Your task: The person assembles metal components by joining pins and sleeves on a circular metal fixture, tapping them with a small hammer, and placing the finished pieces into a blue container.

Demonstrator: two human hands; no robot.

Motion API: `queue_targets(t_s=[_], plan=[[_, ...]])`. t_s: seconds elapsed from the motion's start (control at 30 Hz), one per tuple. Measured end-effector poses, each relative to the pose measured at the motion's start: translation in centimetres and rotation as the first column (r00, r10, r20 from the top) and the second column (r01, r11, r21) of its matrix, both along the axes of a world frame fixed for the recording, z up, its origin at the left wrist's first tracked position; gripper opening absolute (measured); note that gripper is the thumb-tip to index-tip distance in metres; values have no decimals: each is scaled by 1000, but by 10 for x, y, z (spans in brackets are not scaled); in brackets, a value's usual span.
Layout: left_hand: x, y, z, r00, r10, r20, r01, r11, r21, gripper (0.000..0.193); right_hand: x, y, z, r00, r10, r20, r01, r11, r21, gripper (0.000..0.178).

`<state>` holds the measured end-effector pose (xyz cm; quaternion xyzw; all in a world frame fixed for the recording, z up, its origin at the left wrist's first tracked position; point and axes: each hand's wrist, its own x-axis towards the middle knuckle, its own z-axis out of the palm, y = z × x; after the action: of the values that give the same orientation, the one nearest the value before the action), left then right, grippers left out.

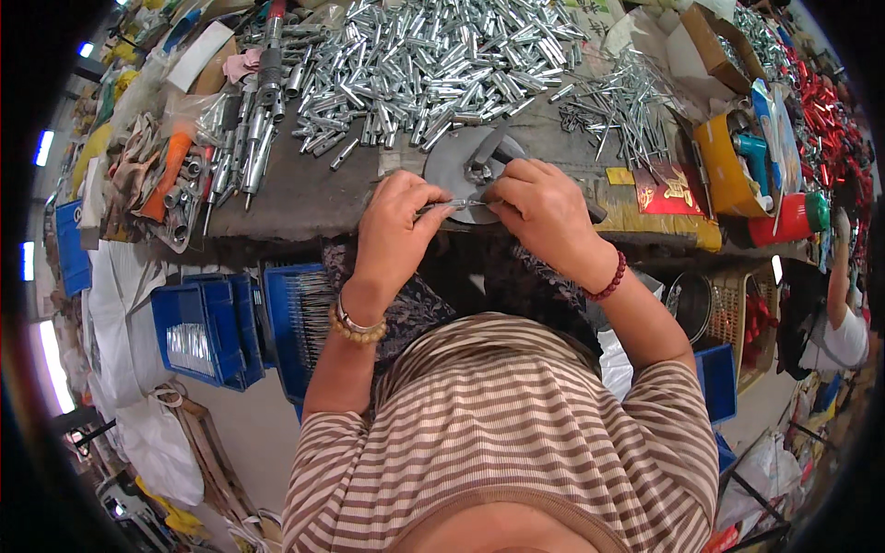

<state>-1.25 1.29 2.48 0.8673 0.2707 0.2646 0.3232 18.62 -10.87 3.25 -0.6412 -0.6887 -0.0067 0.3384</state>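
A slim, shiny metal piece (467, 203) spans the gap between my hands, over the front edge of the workbench. My left hand (400, 226) pinches its left end between thumb and forefinger. At the other end, my right hand (551, 214) is closed on it with the fingertips; whether it is one part or two joined cannot be told. Just behind the fingers lies a round grey metal plate (446, 164). A hammer (487, 147) rests across it, its handle passing beneath my right hand. Beyond spreads a heap of short silver metal tubes (433, 74).
Thin metal pins (613, 106) are piled right of the tubes. Tools and sockets (249, 138) crowd the bench's left. A yellow box (728, 166) and red container (779, 226) stand right. Blue bins (198, 327) sit below; another person (834, 332) is at far right.
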Motion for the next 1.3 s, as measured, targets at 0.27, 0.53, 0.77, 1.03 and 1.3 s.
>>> queue_targets(t_s=[0.27, 0.53, 0.77, 1.03, 1.3], plan=[[2, -1, -6, 999, -11, 45, 7, 996, 86, 13, 5, 6, -5, 999, 18, -34, -19, 1000, -25, 8], [4, -6, -8, 997, 9, 74, -9, 1000, 11, 17, 3, 11, -8, 998, 30, -53, -32, 999, -38, 8], [1, -7, -8, 997, 4, 77, -3, 1000, -2, 15, 7, 4, 1, 996, -3, -84, 7, 999, 53, 12], [4, -7, -5, 997, 16, 75, -14, 999, -33, 13, 95, -8, -1, 857, -508, 88, 508, 861, 17, 11], [4, -5, -11, 994, -26, 109, 10, 990, 141, 11, 96, 16, -18, 763, -394, 513, 500, 862, -81, 4]])
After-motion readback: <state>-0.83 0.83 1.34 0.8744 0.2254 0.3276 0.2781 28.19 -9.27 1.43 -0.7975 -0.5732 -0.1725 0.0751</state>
